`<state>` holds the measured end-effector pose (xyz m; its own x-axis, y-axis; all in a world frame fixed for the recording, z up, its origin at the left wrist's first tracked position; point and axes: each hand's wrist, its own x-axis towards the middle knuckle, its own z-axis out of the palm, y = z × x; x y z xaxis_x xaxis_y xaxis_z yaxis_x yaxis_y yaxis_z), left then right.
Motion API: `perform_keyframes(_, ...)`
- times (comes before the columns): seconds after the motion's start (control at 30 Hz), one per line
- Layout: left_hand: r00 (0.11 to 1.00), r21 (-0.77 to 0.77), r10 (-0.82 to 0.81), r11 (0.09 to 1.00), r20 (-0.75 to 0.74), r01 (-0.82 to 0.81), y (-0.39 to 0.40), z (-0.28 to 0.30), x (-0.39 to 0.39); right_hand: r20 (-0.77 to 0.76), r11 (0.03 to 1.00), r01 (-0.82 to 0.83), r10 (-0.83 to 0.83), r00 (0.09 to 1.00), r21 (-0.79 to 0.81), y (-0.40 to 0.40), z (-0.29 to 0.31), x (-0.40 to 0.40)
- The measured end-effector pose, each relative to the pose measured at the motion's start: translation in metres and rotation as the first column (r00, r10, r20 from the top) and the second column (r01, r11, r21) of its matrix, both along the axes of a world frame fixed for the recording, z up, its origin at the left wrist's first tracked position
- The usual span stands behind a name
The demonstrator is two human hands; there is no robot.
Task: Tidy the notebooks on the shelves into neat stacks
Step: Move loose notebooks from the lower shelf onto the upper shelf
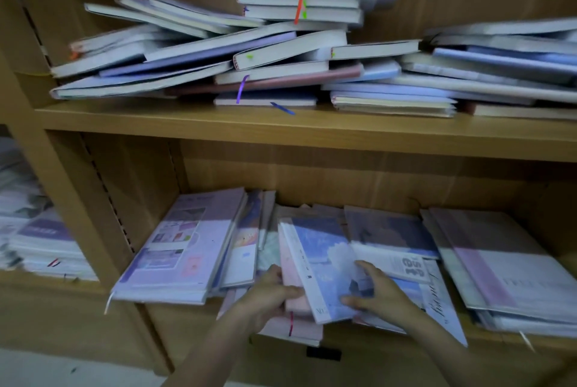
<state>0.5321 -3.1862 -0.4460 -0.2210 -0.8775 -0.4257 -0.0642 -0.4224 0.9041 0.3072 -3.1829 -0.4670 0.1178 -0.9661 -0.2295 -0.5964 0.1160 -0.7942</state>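
Below, both hands [271, 296] [379, 294] gripping a tilted blue sky-print notebook [324, 265].

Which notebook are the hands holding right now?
The blue sky-patterned notebook in the middle of the lower wooden shelf. Left hand and right hand both hold it; other notebooks lie untouched.

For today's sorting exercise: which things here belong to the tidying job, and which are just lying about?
Job: left hand; right hand; blue notebook; upper-shelf notebook pile; lilac stack.
Lying about: papers in the left bay; dark label.
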Motion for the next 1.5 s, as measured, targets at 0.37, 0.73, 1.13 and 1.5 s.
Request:
perform_keyframes(0.37, 0.961, -0.301, -0.276, 0.914, 0.032, 0.273, 0.057, 0.042, 0.016, 0.436, 0.987, 0.156, -0.151, 0.887, 0.025, 0.042, 0.049, 0.005)
perform_keyframes(0.73, 0.881, -0.548, -0.35, 0.691, 0.318, 0.472, 0.088, 0.115, 0.01, 0.543, 0.871, 0.32, -0.075, 0.836, -0.373, 0.122, 0.124, -0.017)
perform_keyframes(1.13, 0.988, -0.796, -0.026, 0.59, 0.151, 0.137, 0.081, 0.21, -0.058, 0.636, 0.59, 0.591, -0.163, 0.755, -0.55, 0.127, 0.247, -0.045)
perform_keyframes(1.5, 0.822, -0.958, 0.504, 0.041, 0.265, 0.284, -0.021, 0.273, -0.073, 0.742, 0.607, 0.721, -0.301, 0.599, -0.335, -0.013, 0.39, -0.095)
